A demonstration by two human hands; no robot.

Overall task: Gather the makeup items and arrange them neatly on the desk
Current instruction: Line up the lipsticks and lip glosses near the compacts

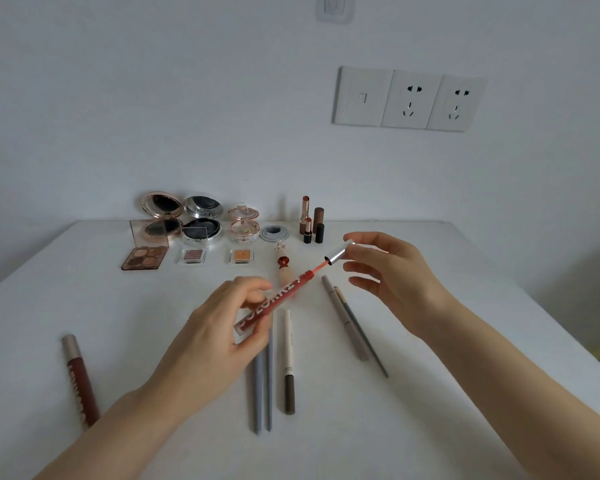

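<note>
A lip gloss tube held open above the desk, one hand on each part.

The left hand [219, 327] gripped the lower end of the red lip gloss tube [278, 299] with curled fingers and thumb, holding it slanted above the white desk [465, 393]. The right hand [392, 271] pinched its silver cap [340, 252] at the fingertips, the other fingers spread. The cap stood a little off the tube, with a short stretch of orange wand [321, 266] showing between them. Under the hands lay two blue-grey pencils [262, 386] side by side, with a white-and-brown pen [289, 368] just beside them and two grey pencils [347, 320] to the right. A dark red tube [78, 375] lay well apart at the left. Along the back edge stood open compacts [201, 216], an eyeshadow palette [142, 259] and upright lipsticks [312, 221].
</note>
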